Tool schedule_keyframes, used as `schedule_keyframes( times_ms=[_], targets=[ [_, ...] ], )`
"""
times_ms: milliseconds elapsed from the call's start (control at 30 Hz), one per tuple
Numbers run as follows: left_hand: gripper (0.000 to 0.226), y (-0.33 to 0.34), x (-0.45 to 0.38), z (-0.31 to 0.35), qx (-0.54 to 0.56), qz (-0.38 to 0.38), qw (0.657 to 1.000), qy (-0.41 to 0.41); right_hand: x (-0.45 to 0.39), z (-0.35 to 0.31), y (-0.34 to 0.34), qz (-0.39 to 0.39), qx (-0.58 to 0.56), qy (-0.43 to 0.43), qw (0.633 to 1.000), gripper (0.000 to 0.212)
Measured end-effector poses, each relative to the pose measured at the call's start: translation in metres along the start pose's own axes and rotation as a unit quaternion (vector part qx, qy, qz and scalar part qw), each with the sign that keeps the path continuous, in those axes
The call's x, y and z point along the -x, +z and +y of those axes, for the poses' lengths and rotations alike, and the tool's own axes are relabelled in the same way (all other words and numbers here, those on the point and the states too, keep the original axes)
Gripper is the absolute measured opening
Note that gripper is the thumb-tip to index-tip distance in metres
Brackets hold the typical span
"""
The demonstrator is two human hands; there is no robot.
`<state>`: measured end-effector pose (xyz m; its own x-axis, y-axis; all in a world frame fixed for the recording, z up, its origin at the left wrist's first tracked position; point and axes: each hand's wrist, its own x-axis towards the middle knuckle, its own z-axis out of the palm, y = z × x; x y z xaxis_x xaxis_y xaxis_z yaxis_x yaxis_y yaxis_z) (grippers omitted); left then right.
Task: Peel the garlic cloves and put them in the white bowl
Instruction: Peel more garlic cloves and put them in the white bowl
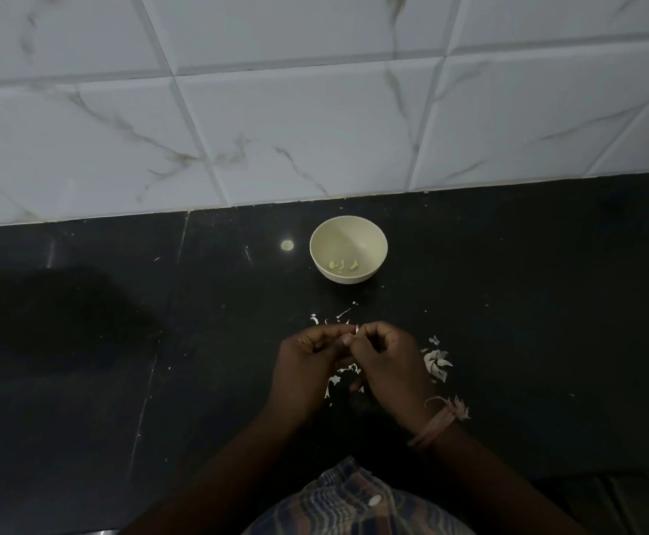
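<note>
The white bowl (348, 247) stands on the black counter near the tiled wall, with a few peeled garlic cloves (343, 265) at its bottom. In front of it my left hand (307, 361) and my right hand (384, 364) meet, fingers curled. Between their fingertips they pinch a small garlic clove (355, 330), of which only a pale tip shows. A pile of garlic pieces and skins (437, 364) lies just right of my right hand.
Loose white garlic skins (334, 380) are scattered on the black counter (160, 341) under and beyond my hands. A white marble-tiled wall (315, 110) rises behind the bowl. My checked shirt (354, 503) marks the counter's front edge.
</note>
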<state>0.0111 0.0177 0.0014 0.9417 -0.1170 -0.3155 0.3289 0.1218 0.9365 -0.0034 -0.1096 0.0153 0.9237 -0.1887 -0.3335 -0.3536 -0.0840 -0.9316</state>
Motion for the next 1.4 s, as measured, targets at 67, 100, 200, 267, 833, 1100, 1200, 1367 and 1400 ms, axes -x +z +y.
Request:
schedule_keyframes(
  times_ms=[67, 100, 200, 267, 833, 1100, 1200, 1367, 1400],
  targets=[
    [0.016, 0.002, 0.002, -0.006, 0.033, 0.001, 0.999, -0.027, 0.002, 0.006, 0.001, 0.013, -0.003, 0.018, 1.0, 0.011],
    [0.016, 0.003, 0.003, -0.009, 0.06, 0.0, 0.997, -0.046, 0.002, 0.009, 0.001, 0.022, -0.01, 0.028, 0.999, 0.011],
    [0.017, 0.005, 0.0, -0.021, 0.106, 0.015, 0.989, -0.099, 0.002, 0.018, 0.003, 0.035, -0.027, 0.062, 0.997, 0.014],
    [0.018, 0.006, -0.002, -0.024, 0.13, 0.033, 0.984, -0.12, 0.002, 0.023, 0.005, 0.033, -0.062, 0.087, 0.994, 0.016],
    [0.02, 0.004, -0.011, -0.022, 0.168, 0.049, 0.973, -0.149, -0.012, 0.035, 0.002, 0.138, 0.003, 0.066, 0.988, 0.015],
    [0.019, 0.0, -0.02, -0.016, 0.137, 0.027, 0.985, -0.099, -0.014, 0.023, -0.004, 0.096, 0.092, -0.065, 0.989, 0.006],
    [0.019, 0.0, -0.024, -0.011, 0.13, 0.014, 0.988, -0.085, -0.022, 0.02, -0.004, 0.091, 0.084, -0.095, 0.988, 0.007],
    [0.019, 0.003, -0.026, -0.008, 0.096, 0.004, 0.993, -0.071, -0.025, 0.013, -0.004, 0.092, 0.072, -0.086, 0.989, 0.007],
    [0.018, 0.003, -0.026, -0.008, 0.09, 0.005, 0.994, -0.066, -0.025, 0.012, -0.004, 0.094, 0.072, -0.082, 0.99, 0.007]
  ],
)
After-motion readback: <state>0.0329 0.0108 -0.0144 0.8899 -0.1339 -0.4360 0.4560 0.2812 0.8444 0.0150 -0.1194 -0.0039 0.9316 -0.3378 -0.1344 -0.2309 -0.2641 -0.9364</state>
